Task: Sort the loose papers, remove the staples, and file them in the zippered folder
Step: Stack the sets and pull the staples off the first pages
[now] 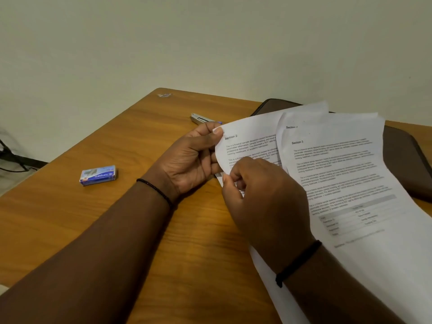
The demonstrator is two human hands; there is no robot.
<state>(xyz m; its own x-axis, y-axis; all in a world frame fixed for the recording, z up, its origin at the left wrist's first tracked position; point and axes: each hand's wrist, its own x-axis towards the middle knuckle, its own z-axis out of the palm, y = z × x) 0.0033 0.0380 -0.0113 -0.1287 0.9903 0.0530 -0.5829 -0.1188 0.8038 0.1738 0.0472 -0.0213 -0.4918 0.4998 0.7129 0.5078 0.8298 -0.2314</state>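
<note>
While the left hand (195, 157) pinches the top-left corner of the papers (339, 174) between thumb and curled fingers, the right hand (264, 197) has its grip closed on the lower left edge of the same sheets, thumb and fingertips pinched together right at the paper's edge. So both grips are clamped on paper, and the two hands sit just beside each other.

The sheets are fanned out a bit: one headed "Section 2" sits on the left, one headed "Section 3" overlaps it on the right, and another heading peeks out behind that, too cut off to read. The rest of the print is too blurry to read. The stack runs down toward the lower right, over the right forearm's side of the worktop (117, 230), which is wood grain.

Behind the papers, at the far right, lies the dark brown zippered folder (406, 160), flat on the worktop and partly covered by the sheets. Can't tell if it's zipped or not.

Just past the left hand's fingertips there's a silvery metal tool (201, 119), mostly hidden, looks like a stapler or staple remover but I can't say which. Off to the left, well apart from the hands, sits a small blue staple box (98, 175). Each wrist wears a thin black bracelet (155, 189).
</note>
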